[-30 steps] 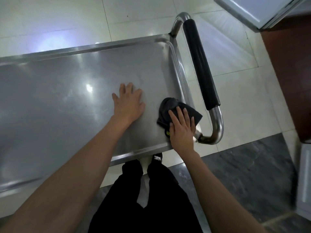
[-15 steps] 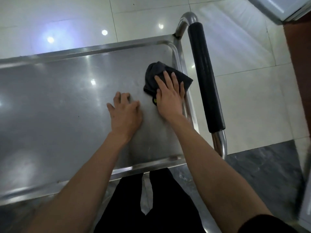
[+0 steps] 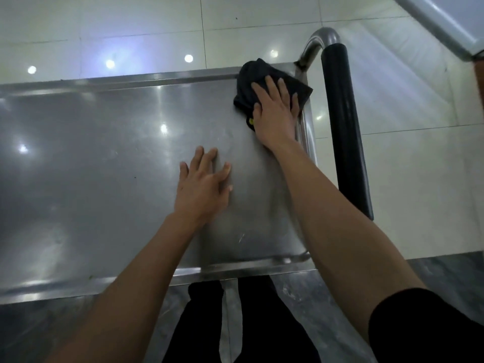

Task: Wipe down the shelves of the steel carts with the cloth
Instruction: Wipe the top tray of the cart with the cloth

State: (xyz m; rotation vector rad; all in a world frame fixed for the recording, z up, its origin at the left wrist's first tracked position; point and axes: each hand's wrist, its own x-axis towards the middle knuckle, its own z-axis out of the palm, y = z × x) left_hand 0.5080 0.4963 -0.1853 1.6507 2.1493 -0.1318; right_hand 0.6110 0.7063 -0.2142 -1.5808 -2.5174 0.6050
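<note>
While the right hand (image 3: 275, 111) presses the dark cloth (image 3: 269, 85) flat-fingered into the far right corner of the cart's top shelf (image 3: 91, 166), the left hand (image 3: 203, 187) rests spread nearby; most of the shelf probably remains unwiped.

Glossy cream floor tiles (image 3: 408, 179) mirrored ceiling lights at upper left, dark marbled flooring (image 3: 445, 273) ran along the bottom, pale cabinet edge (image 3: 434, 24) at upper right.

cloth (image 3: 264, 82) on cart shelf (image 3: 104, 166), far right corner, under right hand (image 3: 275, 113). left hand (image 3: 203, 187) flat on shelf, nearer and left of it. handle (image 3: 343, 132) runs along shelf's right edge.
</note>
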